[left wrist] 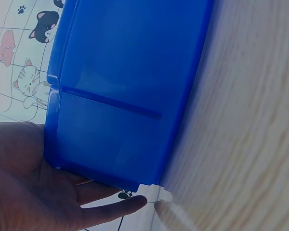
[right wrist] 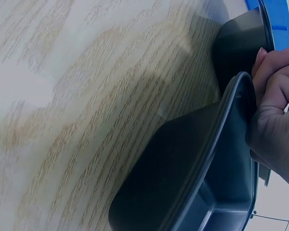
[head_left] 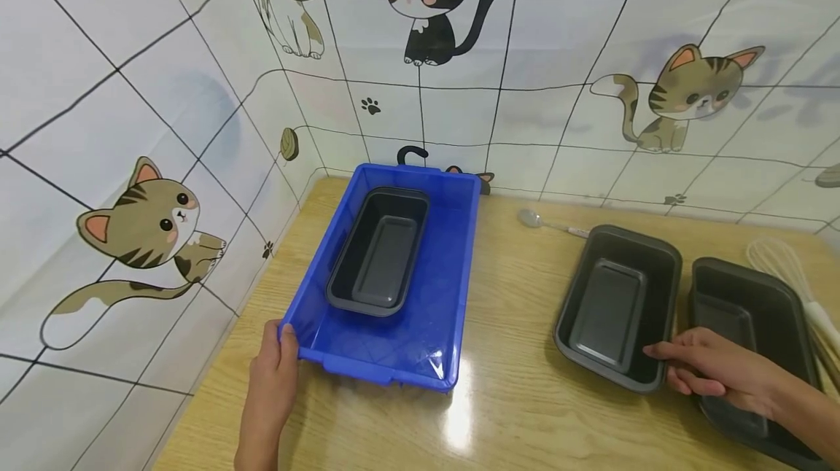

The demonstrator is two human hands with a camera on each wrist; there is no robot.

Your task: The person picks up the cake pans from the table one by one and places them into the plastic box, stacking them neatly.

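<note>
My left hand [head_left: 272,376] holds the near left corner of a blue plastic tray [head_left: 420,176], its thumb over the rim. In the left wrist view, the fingers of that hand [left wrist: 33,183] lie along the outside of the tray [left wrist: 120,91]. Inside the tray sits a dark grey loaf pan [head_left: 387,259], towards its left side. My right hand [head_left: 728,369] pinches the right rim of a second loaf pan [head_left: 607,314], which stands on the table. Under my right wrist is a third loaf pan [right wrist: 183,159], partly covered in the head view by the hand and forearm.
A spoon [head_left: 531,219] lies behind the second pan, its handle end close to the rim. At the far right a whisk [head_left: 781,259] lies beside the third pan. A cat-patterned wall covering [head_left: 551,106] borders the wooden table [head_left: 512,383] at the back and left.
</note>
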